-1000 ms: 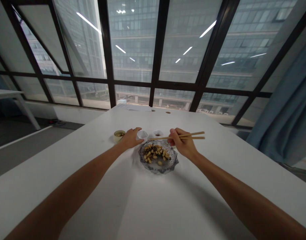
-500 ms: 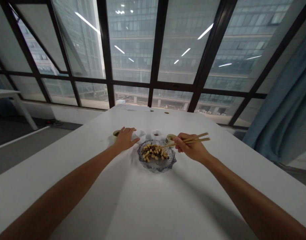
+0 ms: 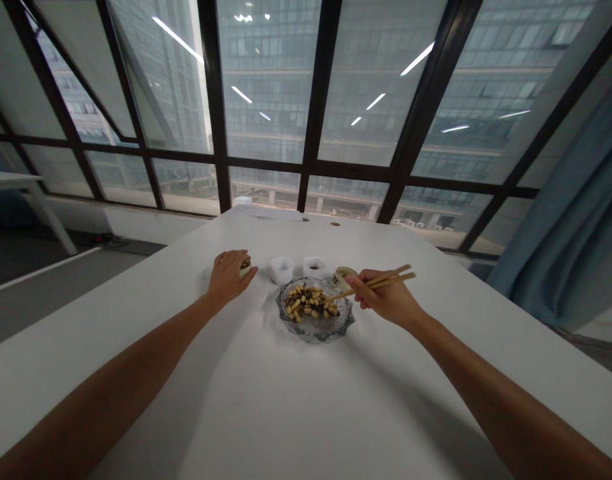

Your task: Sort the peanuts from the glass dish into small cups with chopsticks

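My left hand [image 3: 229,275] is wrapped round a small pale cup [image 3: 245,267] with something brownish inside; the palm and fingers hide most of it. In my right hand [image 3: 383,298] is a pair of wooden chopsticks [image 3: 399,275], their tips reaching down into the food at the right of a clear glass dish [image 3: 317,335]. Yellowish, peanut-like pieces [image 3: 303,304] mixed with dark bits lie in that dish. Behind it stand two small white bowls: the left bowl [image 3: 281,272] and the right bowl [image 3: 313,268], which has a little dark content. Another pale cup [image 3: 339,277] with dark markings stands just left of my right hand.
Everything stands on a long white table [image 3: 266,407]. At its far end lie papers [image 3: 271,214] and a small brown round thing [image 3: 335,224]. Large windows rise behind the table, and a blue curtain [image 3: 561,220] hangs at the right. A second white table [image 3: 11,180] is at the far left.
My left hand has moved left, from beside the left white bowl onto the left cup, uncovering that bowl. The chopsticks stay in my right hand, their tips still at the food.
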{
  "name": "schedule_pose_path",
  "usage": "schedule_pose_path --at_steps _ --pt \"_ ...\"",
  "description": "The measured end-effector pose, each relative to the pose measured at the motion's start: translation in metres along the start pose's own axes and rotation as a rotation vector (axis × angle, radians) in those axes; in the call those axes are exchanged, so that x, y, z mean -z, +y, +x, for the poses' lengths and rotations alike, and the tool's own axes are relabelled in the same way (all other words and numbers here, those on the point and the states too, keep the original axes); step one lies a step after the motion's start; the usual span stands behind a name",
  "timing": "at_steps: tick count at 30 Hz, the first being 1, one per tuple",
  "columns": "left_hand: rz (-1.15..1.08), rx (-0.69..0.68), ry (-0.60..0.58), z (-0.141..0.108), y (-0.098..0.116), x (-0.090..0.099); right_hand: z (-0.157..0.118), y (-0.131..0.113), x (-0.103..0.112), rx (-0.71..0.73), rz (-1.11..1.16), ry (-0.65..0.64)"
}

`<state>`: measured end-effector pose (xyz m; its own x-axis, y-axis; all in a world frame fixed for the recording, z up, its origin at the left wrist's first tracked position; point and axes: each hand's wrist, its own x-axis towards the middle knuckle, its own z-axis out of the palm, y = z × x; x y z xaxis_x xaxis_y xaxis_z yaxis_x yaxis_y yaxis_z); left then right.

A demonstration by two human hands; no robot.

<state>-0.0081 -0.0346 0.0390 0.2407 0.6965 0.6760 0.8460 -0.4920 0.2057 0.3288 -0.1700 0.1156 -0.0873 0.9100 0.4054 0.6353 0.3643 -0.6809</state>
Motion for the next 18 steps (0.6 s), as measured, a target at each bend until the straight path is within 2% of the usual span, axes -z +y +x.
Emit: schedule_pose_path --at_steps 7,18 --pt "0.003 0.033 0.018 -0.0020 -0.0052 -0.0047 -0.0021 0.0039 -0.0050 -0.015 -0.029 -0.020" --pt "0.004 0.133 0.041 -0.0031 -0.0071 -0.0052 -0.0058 0.0038 -0.0066 0.069 -0.143 -0.034"
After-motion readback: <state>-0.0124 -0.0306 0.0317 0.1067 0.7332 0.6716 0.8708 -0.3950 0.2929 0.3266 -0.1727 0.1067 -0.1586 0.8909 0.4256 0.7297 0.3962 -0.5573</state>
